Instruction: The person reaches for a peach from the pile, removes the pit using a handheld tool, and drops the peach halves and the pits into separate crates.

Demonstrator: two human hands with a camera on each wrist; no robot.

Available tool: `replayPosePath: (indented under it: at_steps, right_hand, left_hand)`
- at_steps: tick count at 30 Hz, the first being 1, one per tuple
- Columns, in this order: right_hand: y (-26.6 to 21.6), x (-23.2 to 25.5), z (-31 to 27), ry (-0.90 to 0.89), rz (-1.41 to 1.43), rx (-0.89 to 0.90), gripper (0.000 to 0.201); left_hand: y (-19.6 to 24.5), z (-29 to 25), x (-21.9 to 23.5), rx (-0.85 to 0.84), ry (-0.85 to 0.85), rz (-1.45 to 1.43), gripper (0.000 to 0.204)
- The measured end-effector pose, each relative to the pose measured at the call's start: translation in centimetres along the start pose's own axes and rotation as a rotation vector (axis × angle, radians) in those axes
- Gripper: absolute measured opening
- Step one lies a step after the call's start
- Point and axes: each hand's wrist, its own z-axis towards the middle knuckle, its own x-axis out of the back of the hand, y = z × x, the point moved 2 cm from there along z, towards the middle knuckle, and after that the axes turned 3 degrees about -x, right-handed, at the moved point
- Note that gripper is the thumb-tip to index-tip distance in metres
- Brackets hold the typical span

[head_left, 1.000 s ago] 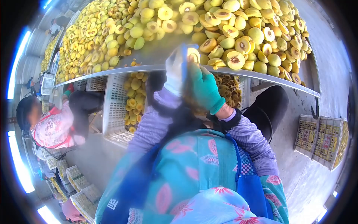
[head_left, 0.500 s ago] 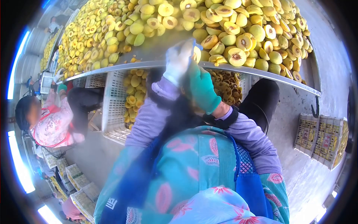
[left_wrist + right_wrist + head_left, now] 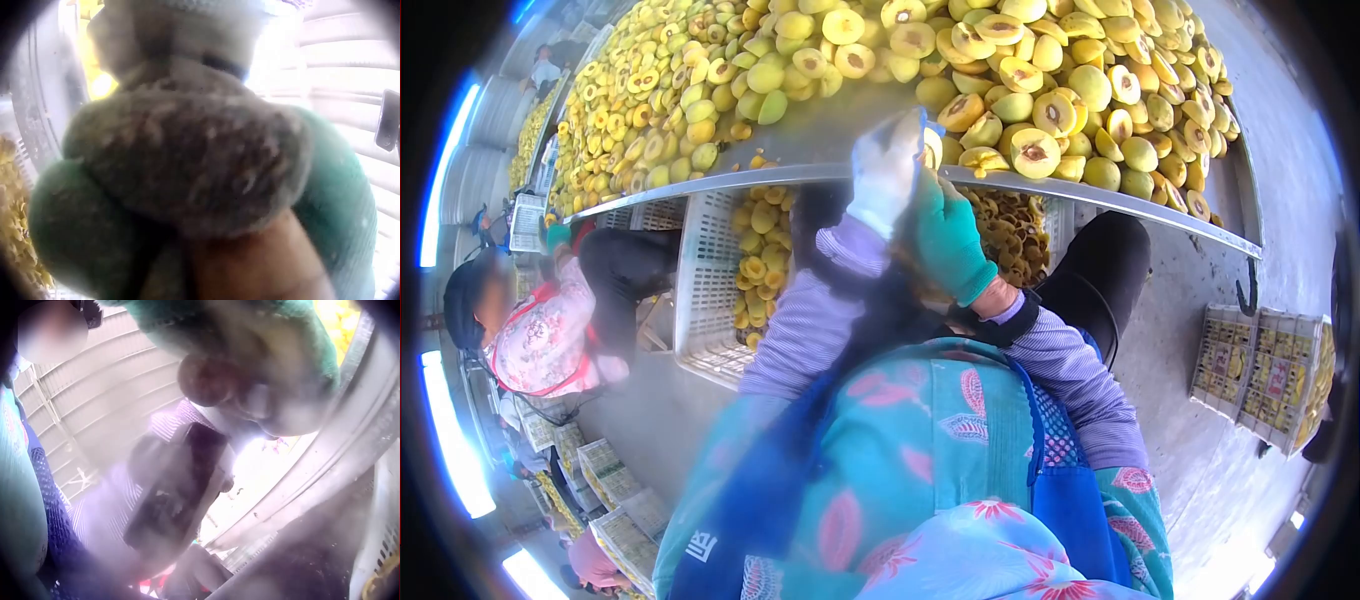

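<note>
In the head view, both gloved hands meet over the near edge of the metal table (image 3: pixel 795 178). My left hand (image 3: pixel 887 165), in a white glove, has its fingers curled round a yellow peach half (image 3: pixel 932 149), partly hidden by the glove. Just below and to its right is my right hand (image 3: pixel 951 240), in a green glove with its fingers bent. A round-ended brown object (image 3: pixel 203 381) shows at the green fist in the right wrist view; what kind it is, I cannot tell. The left wrist view has the green glove (image 3: pixel 337 187) up close, its front dark and dirty.
Peach halves (image 3: pixel 1035 153) lie heaped along the table. Beneath it, a white crate (image 3: pixel 705 290) holds yellow fruit, beside a heap of brownish pieces (image 3: pixel 1010 235). Filled crates (image 3: pixel 1260 375) stand on the floor at right. Another person (image 3: pixel 545 330) sits at left.
Both hands stay together at the table edge with small shifts, less blurred now. My right leg has moved inward since a second ago. The neighbour's reaching hand has drawn back since half a second ago.
</note>
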Motion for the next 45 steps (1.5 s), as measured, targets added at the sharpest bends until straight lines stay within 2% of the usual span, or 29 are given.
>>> replayPosePath:
  at_steps: [1, 3, 5, 7, 8, 9, 11, 13, 15, 16, 18, 19, 20, 22, 23, 24, 25, 26, 27, 29, 32, 34, 35, 37, 39, 40, 41, 42, 45]
  right_hand:
    - [-0.2, 0.1, 0.0, 0.021, -0.024, 0.035, 0.038]
    - [-0.6, 0.5, -0.2, -0.03, 0.204, -0.087, 0.026]
    - [-3.2, 1.7, 0.0, -0.213, 0.739, -0.38, 0.025]
    - [-4.7, 2.4, 0.1, -0.429, 1.276, -0.697, 0.034]
    - [-5.3, 2.7, 0.0, -0.566, 1.555, -0.845, 0.038]
    - [-6.1, 3.0, 0.1, -0.665, 1.676, -0.83, 0.039]
    - [-7.3, 3.4, 0.2, -0.869, 1.915, -0.783, 0.039]
    - [-7.9, 3.6, 0.1, -1.027, 1.916, -0.694, 0.041]
    - [-8.9, 4.0, -0.4, -1.21, 1.965, -0.626, 0.04]
    - [-8.2, 4.0, -0.9, -1.066, 1.889, -0.76, 0.038]
    - [-5.0, 4.0, -1.2, -0.772, 1.703, -0.963, 0.035]
    - [-3.1, 3.1, -1.9, -0.647, 1.716, -1.045, 0.032]
    - [-1.1, 2.3, -2.7, -0.517, 1.724, -1.115, 0.029]
    - [-2.5, 3.2, -2.5, -0.493, 1.619, -1.014, 0.028]
    - [-2.9, 3.5, -2.4, -0.455, 1.551, -0.933, 0.028]
    - [-3.1, 3.8, -2.1, -0.414, 1.481, -0.844, 0.027]
    - [-2.9, 4.1, -1.8, -0.388, 1.446, -0.793, 0.027]
    - [-2.5, 4.5, -1.8, -0.357, 1.409, -0.748, 0.028]
    - [-2.3, 5.1, -1.7, -0.296, 1.387, -0.698, 0.028]
    - [-2.0, 5.8, -1.3, -0.148, 1.355, -0.59, 0.03]
    - [-3.9, 7.6, 0.0, 0.003, 1.113, -0.324, 0.031]
    - [-3.3, 8.3, 1.3, 0.059, 0.769, -0.241, 0.03]
    - [-1.2, 8.4, 2.4, 0.082, 0.542, -0.26, 0.029]
    - [-1.8, 7.8, 3.5, 0.108, 0.434, -0.313, 0.026]
    - [-4.0, 6.5, 5.1, 0.137, 0.67, -0.365, 0.025]
    - [-2.9, 5.6, 5.5, 0.101, 0.375, -0.072, 0.023]
    - [-1.8, 4.8, 5.7, 0.146, 0.093, 0.218, 0.022]
    - [-3.0, 5.1, 4.9, 0.016, 0.141, 0.159, 0.023]
    - [-4.7, 6.4, 3.3, -0.196, 0.165, -0.158, 0.027]
  left_hand:
    - [-0.4, -0.3, -0.1, -0.05, 0.014, 0.039, 0.015]
    - [-1.3, -0.6, -0.5, -0.203, 0.042, 0.145, 0.016]
    - [-2.8, -0.4, -0.5, -0.414, 0.063, 0.288, 0.018]
    - [-3.5, -0.2, 0.1, -0.523, -0.05, 0.264, 0.032]
    - [-3.6, -0.2, 0.4, -0.452, -0.125, 0.147, 0.034]
    - [-3.4, -0.1, 0.8, -0.374, -0.191, 0.032, 0.037]
    - [-0.9, 0.1, 2.1, 0.037, -0.344, -0.405, 0.032]
    - [-1.4, -1.4, 1.8, 0.095, -0.073, -0.528, 0.013]
    - [-3.6, -3.5, 4.7, 0.109, 0.016, -0.046, 0.017]
    - [-4.3, -4.3, 6.9, 0.143, 0.028, 0.145, 0.02]
    - [-5.5, -3.0, 11.9, 0.481, 0.078, 0.122, 0.03]
    - [-6.3, -2.4, 13.3, 0.764, 0.168, 0.002, 0.037]
    - [-8.3, -1.4, 14.1, 0.531, 0.013, 0.511, 0.05]
    - [-3.5, 2.6, 9.6, 0.073, -0.22, 0.484, 0.024]
    - [-1.1, 4.5, 6.5, 0.172, -0.387, 0.329, 0.028]
    - [-1.4, 5.9, 2.6, 0.227, -0.396, 0.463, 0.035]
    - [-2.7, 6.7, -1.4, 0.009, -0.484, 0.518, 0.04]
    - [-4.1, 7.2, -4.5, -0.139, -0.668, 0.554, 0.044]
    - [-6.1, 6.8, -7.0, -0.266, -0.704, 0.665, 0.046]
    - [-6.1, 7.8, -6.6, -0.189, -0.748, 0.518, 0.044]
    - [-5.9, 7.6, -3.0, 0.187, -0.659, 0.231, 0.043]
    - [-6.3, 6.4, 0.3, 0.346, -0.516, -0.462, 0.038]
    - [-4.1, 5.3, 1.9, 0.517, -0.41, -0.791, 0.039]
    - [-2.5, 2.7, 2.1, 0.607, -0.356, -0.947, 0.036]
    - [-1.5, 1.6, 2.1, 0.702, -0.251, -1.142, 0.033]
    - [-1.4, 1.0, 1.9, 0.768, -0.175, -1.261, 0.031]
    - [-1.5, 0.5, 1.7, 0.834, -0.099, -1.381, 0.03]
    - [-3.3, 0.0, 2.2, 0.441, -0.288, -0.916, 0.029]
    - [-2.1, -0.5, 2.5, -0.154, 0.065, -0.041, 0.029]
